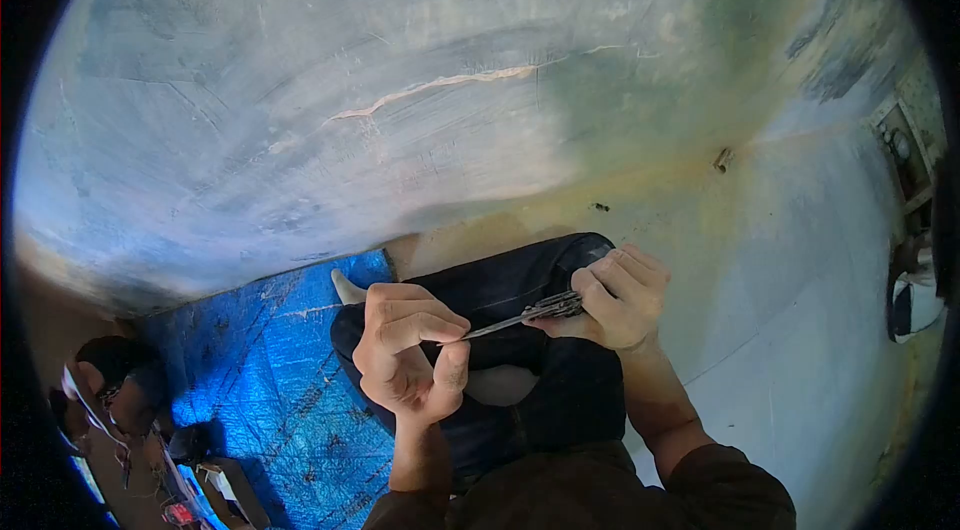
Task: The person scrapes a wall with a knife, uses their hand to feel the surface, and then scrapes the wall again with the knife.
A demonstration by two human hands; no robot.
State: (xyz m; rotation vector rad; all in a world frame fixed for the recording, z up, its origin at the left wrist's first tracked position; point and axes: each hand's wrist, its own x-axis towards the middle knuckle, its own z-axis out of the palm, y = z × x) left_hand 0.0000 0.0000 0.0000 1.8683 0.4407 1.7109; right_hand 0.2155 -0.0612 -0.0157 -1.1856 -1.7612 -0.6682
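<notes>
Between my two hands, above my dark-clothed lap, is a thin grey metal multi-tool point(552, 308) with several pieces fanned out near its right end. My right hand point(625, 302) is wrapped round that thicker end. My left hand point(412, 350) pinches the narrow tip of the long piece between thumb and fingers. The exact kind of tool is hard to make out. Below it are my crossed legs in dark trousers point(480, 280), with a bare foot point(348, 287) showing at the left.
A blue tarp point(270, 360) covers the floor at left. A cracked, patchy wall point(330, 60) rises in front. At lower left are dark bags point(125, 380), cables and an open box point(232, 490). A black and white object point(915, 305) stands at far right.
</notes>
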